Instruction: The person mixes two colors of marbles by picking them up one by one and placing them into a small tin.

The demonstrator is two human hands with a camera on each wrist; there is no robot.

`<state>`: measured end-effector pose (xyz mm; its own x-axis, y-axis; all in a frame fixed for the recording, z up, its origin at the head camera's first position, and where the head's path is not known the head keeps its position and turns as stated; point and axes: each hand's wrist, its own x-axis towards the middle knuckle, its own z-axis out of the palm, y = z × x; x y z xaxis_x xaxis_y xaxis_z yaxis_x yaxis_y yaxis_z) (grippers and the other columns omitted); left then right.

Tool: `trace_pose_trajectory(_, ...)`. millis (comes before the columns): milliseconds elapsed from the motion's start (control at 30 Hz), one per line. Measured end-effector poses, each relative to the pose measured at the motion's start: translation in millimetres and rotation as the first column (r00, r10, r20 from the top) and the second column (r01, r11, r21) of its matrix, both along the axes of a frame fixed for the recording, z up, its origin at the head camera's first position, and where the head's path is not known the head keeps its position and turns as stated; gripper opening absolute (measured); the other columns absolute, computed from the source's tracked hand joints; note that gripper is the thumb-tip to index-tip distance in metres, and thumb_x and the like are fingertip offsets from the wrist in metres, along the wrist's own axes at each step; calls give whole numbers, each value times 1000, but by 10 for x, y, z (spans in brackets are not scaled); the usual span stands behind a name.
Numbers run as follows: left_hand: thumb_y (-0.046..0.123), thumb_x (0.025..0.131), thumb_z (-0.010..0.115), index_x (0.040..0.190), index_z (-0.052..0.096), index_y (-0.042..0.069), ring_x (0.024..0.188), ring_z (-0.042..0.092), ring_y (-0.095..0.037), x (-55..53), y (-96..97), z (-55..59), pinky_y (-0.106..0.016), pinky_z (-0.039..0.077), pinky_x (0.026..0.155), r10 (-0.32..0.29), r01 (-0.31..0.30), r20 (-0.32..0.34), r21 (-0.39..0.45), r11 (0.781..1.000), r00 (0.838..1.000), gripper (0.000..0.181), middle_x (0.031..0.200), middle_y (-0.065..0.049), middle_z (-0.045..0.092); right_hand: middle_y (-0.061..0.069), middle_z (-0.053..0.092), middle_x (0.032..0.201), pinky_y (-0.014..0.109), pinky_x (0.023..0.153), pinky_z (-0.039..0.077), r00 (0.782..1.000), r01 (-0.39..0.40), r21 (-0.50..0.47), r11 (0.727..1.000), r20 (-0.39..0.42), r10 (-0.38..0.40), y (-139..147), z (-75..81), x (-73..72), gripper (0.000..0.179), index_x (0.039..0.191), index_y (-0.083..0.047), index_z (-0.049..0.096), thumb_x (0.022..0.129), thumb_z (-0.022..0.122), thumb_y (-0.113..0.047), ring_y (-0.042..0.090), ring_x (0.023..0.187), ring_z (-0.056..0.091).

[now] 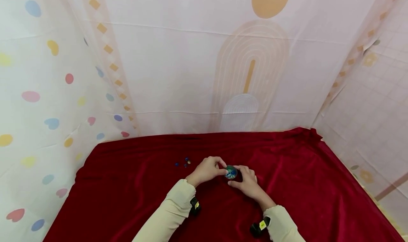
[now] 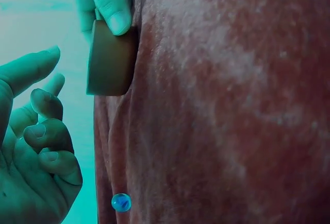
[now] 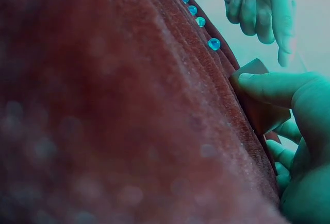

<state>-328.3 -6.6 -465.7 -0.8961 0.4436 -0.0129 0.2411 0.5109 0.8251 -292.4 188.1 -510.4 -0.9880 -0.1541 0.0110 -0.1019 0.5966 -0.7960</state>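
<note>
Nearest to me are a person's pale sleeves (image 1: pixel 167 213), with black wrist devices (image 1: pixel 260 227) bearing yellow labels strapped at the cuffs. Beyond the cuffs, two bare hands meet over a small round container (image 1: pixel 231 172) resting on the red cloth (image 1: pixel 153 199). The right hand (image 1: pixel 250 183) holds it, thumb on the near side and fingers around the far side. The left hand (image 1: pixel 207 170) is at the container's left edge, its thumb and index finger narrowly parted at the rim, the other fingers loosely curled; I see nothing between those tips. Inside the container are blue and whitish shapes, too small to tell apart; from the wrists, its side looks plain and brownish.

Just beyond the left hand, to its left, four small shiny beads (image 1: pixel 186 159) sit close together on the cloth, three blue and one paler. The velvety cloth runs back in soft creases to a pale fabric backdrop (image 1: pixel 169 75) printed with arches and orange diamonds; on the left side hang coloured dots and hearts.
</note>
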Motion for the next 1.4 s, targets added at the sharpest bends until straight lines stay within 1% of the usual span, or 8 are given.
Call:
trace_pose_trajectory(133,22,87,71,99,70,10,59,47,-12,-14,-36,-13,-24,40,54,3,-3,-12,-6,1000,1000,16,66,0,55,14,46,134,57,101,19,1000,5,5,1000,7,-5,-5,5,1,58,131,-9,52,82,76,-25,36,126,28)
trace_pose_trajectory(267,20,88,70,98,70,9,58,48,-12,-45,-126,6,-24,41,54,21,-21,-35,-16,1000,999,14,65,-1,55,14,46,134,57,102,19,1000,13,13,1000,6,-13,7,19,-12,57,131,-9,52,81,76,-25,36,126,28)
trace_pose_trajectory(433,17,88,70,97,71,9,58,48,-11,-84,-289,22,-24,41,54,71,-73,-47,-32,997,996,13,65,-1,55,15,46,135,57,103,17,1000,8,14,1000,6,-8,9,25,-24,58,131,-9,52,82,76,-26,36,128,27)
trace_pose_trajectory(633,16,87,70,97,70,7,56,47,-12,-105,-498,-13,-24,40,54,135,-136,-38,-22,991,990,13,63,-1,54,15,46,136,56,103,18,1000,3,17,1000,0,-3,3,21,-27,58,132,-8,52,81,76,-24,36,128,28)
trace_pose_trajectory(800,17,87,71,97,70,9,56,46,-13,-119,-679,-28,-25,40,55,187,-187,-28,-29,982,982,13,63,-1,53,15,45,137,55,103,18,1000,0,11,1000,-4,0,2,27,-37,58,132,-9,51,81,76,-24,37,129,27)
trace_pose_trajectory(1033,16,88,69,100,69,6,57,45,-13,-155,-915,-73,-26,39,56,254,-255,-33,-18,967,967,15,64,-2,54,15,45,138,55,103,18,1000,1,13,1000,-3,0,11,34,-41,58,132,-9,51,82,76,-25,37,129,27)
trace_pose_trajectory(1267,16,90,68,108,67,5,56,47,-14,-158,-1059,-118,-27,39,55,309,-309,-9,0,951,951,21,69,-10,60,15,44,139,55,103,18,1000,-3,11,1000,6,3,7,7,-18,58,132,-9,51,82,76,-25,37,129,27)
trace_pose_trajectory(1400,16,89,68,108,67,5,56,45,-14,-163,-1125,-150,-28,38,55,339,-339,-3,-6,941,941,22,67,-8,57,15,44,139,55,102,17,1000,-5,9,1000,11,5,2,-5,-6,59,132,-9,51,82,76,-25,36,129,27)
